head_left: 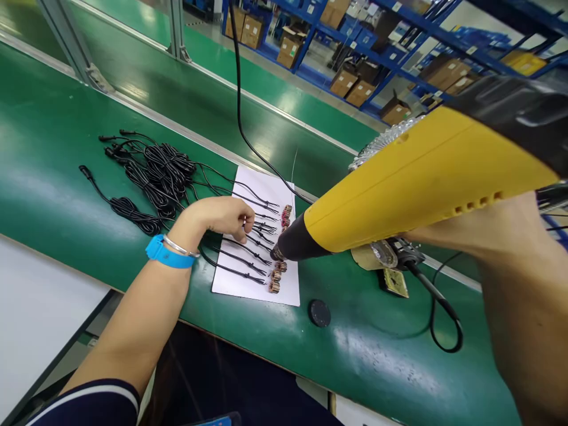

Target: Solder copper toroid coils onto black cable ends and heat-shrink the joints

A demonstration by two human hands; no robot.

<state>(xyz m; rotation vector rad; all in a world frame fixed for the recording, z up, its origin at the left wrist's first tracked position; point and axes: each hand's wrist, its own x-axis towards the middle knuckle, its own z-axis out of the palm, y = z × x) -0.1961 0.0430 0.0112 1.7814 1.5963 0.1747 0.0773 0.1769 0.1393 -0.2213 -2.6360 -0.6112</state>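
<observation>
A yellow heat gun (377, 183) with a black front is gripped in my right hand (483, 222), partly hidden behind the gun's body. Its metal nozzle (277, 253) points down at a row of small copper-wound coils (276, 276) on a white sheet (237, 285). My left hand (228, 216) is closed over the sheet, fingers pinched on a black cable (257, 241) whose split wire ends face the coils. Several other black cables (239, 272) lie side by side there. The nozzle covers part of the coil row.
Coiled black cables (166, 168) with connectors are heaped at the left on the green bench (57, 177). A black round lid (319, 313) lies near the sheet. A black cord (239, 100) hangs across the back. Below the gun is a small yellowish block (394, 282). Blue shelves (310, 35) hold cartons behind.
</observation>
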